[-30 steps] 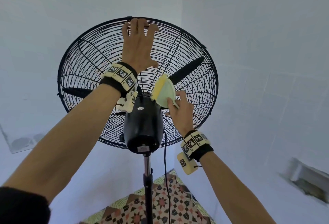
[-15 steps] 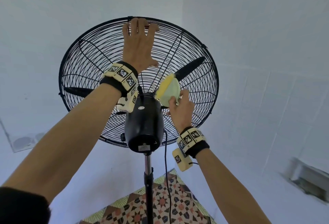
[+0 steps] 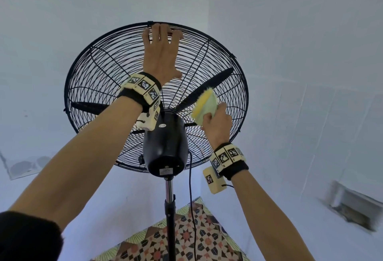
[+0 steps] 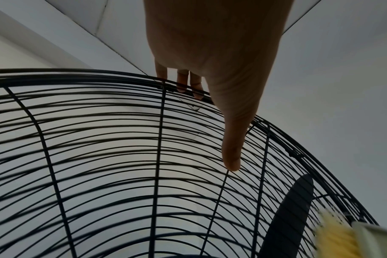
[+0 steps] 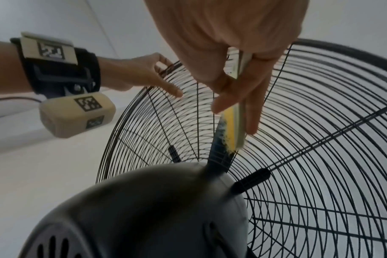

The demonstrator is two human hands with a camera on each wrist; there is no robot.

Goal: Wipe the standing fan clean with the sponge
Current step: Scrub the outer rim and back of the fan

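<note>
A black standing fan fills the head view, with its wire guard [image 3: 99, 78], motor housing [image 3: 165, 144] and pole [image 3: 170, 209]. My left hand [image 3: 165, 53] reaches to the top of the guard, its fingers [image 5: 160, 60] curled over the rim [image 4: 99, 75] and its thumb lying on the wires. My right hand [image 3: 217, 124] pinches a yellow and pale green sponge [image 3: 205, 105] between thumb and fingers. The yellow face presses on the rear guard, just right of the housing and over a dark blade [image 3: 213, 82]. The sponge [image 5: 231, 136] stands edge-on in the right wrist view.
The fan stands in a corner of pale walls. A power cord [image 3: 191, 198] hangs beside the pole. A patterned mat [image 3: 186, 240] lies on the floor below. A vent-like opening [image 3: 356, 204] sits low on the right wall.
My right hand has slid the sponge up and to the right along the rear guard, away from the motor housing. My left hand has stayed on the top rim.
</note>
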